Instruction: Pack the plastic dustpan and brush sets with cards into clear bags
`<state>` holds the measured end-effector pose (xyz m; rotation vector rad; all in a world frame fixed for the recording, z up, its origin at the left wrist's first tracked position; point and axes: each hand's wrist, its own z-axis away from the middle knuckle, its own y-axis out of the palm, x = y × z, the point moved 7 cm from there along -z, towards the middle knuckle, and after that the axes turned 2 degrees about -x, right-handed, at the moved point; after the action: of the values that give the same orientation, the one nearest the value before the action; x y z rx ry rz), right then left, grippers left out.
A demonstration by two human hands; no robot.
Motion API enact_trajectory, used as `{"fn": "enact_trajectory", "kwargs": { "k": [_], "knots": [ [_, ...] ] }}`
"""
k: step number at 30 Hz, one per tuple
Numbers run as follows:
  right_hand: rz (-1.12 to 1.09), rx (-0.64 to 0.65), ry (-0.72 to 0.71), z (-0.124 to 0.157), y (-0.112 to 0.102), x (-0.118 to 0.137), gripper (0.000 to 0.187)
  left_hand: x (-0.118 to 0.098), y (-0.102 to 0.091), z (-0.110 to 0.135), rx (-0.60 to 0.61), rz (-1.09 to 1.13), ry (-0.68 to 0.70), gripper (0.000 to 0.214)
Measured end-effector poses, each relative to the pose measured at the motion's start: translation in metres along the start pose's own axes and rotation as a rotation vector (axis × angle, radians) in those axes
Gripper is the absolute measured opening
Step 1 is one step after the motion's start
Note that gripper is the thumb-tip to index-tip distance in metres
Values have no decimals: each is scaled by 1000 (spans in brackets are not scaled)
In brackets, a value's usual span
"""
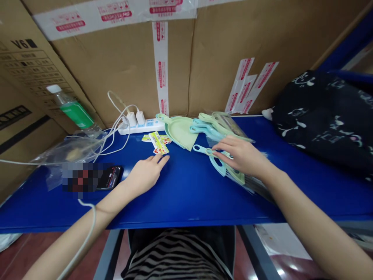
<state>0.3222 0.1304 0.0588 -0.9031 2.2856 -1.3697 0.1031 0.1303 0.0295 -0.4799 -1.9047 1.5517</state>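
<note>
Blue counter (186, 198) under both hands; right hand (243, 155) on handle of pale-blue plastic dustpan (218, 165), grip unclear; left hand (145, 175) open, just short of yellow printed card (159, 142); hands well apart; pale-green dustpan (178, 131) far, between them.

Passable blue shelf (186, 202) between left hand (144, 175) and right hand (241, 155), dustpan (177, 130) ahead

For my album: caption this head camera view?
Left hand nears a printed card; right hand touches green and blue dustpans on a blue bench.
</note>
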Motion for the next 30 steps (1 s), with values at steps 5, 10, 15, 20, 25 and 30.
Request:
{"fn": "enact_trajectory", "kwargs": {
  "k": [5, 10, 15, 20, 25, 30],
  "knots": [
    [79, 91, 40, 8, 17, -5, 32, -1, 2, -38, -25, -14, -34, 54],
    [117, 102, 58, 6, 20, -1, 31, -6, 3, -73, -44, -18, 12, 42],
    [105, 100, 61, 5, 21, 0, 30, -3, -1, -90, -23, -19, 34, 26],
    [70, 87, 44, 5, 20, 0, 29, 1, -8, -94, -26, -29, 37, 23],
    [65, 77, 27, 6, 20, 0, 31, -1, -16, -80, -50, -52, 32, 23],
    [78, 68, 15, 6, 20, 0, 32, -4, -25, -44, -78, -83, 34, 23]
  ]
}}
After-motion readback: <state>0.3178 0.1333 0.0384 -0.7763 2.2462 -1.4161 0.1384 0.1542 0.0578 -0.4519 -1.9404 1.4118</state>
